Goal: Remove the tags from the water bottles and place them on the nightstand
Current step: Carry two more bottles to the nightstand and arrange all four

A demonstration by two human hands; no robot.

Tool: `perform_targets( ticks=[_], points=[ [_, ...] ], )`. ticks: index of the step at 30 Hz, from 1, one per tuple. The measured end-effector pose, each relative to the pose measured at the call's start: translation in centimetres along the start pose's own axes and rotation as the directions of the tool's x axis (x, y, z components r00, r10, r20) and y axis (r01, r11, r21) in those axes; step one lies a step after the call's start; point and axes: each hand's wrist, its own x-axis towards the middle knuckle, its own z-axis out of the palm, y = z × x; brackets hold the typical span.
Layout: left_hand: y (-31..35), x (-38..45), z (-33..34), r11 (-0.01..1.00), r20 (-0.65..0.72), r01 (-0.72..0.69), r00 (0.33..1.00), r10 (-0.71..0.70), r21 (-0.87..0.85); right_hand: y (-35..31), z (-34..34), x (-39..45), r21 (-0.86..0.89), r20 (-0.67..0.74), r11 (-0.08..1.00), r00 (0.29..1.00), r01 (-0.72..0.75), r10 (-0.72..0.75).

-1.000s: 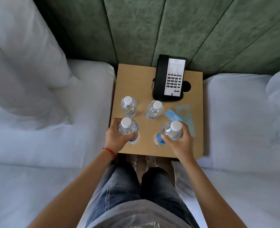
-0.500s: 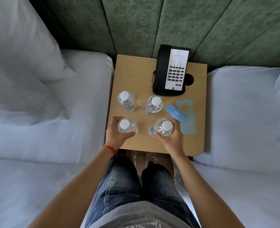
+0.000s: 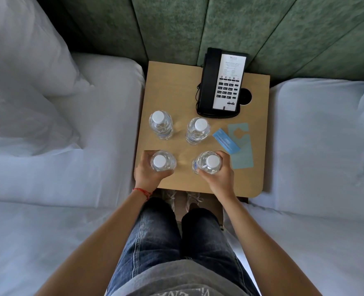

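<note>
We see left grip [image 3: 150, 173] wrapped round near-left bottle [image 3: 163, 161], right grip [image 3: 216, 175] wrapped round near-right bottle [image 3: 207, 163], both upright on worktop [image 3: 172, 88]. Two more bottles [image 3: 160, 124] [image 3: 198, 130] just beyond grips. We judge bottles full, heavyish, smooth, squashy; hold mid-body. Tags [image 3: 226, 142] [image 3: 241, 146] lie flat just right of right grip. Phone [image 3: 221, 84] farther back, clear of grips. Beds either side.

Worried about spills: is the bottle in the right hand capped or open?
Capped. The near-right bottle, gripped by the right hand, shows its white cap in place on top.
</note>
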Motion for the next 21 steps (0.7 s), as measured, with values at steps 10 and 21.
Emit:
perform_targets(
  ticks=[10,21],
  points=[
    [0.35,-0.23,0.20,0.999,0.065,-0.024,0.998,0.023,0.022,0.28,0.11,0.02,-0.025,0.044,0.999,0.999,0.027,-0.026],
    [0.70,-0.66,-0.05,0.999,0.095,-0.031,0.995,0.030,0.010,-0.16,-0.14,-0.25,-0.072,0.133,0.996,0.990,0.060,-0.050]
  ],
)
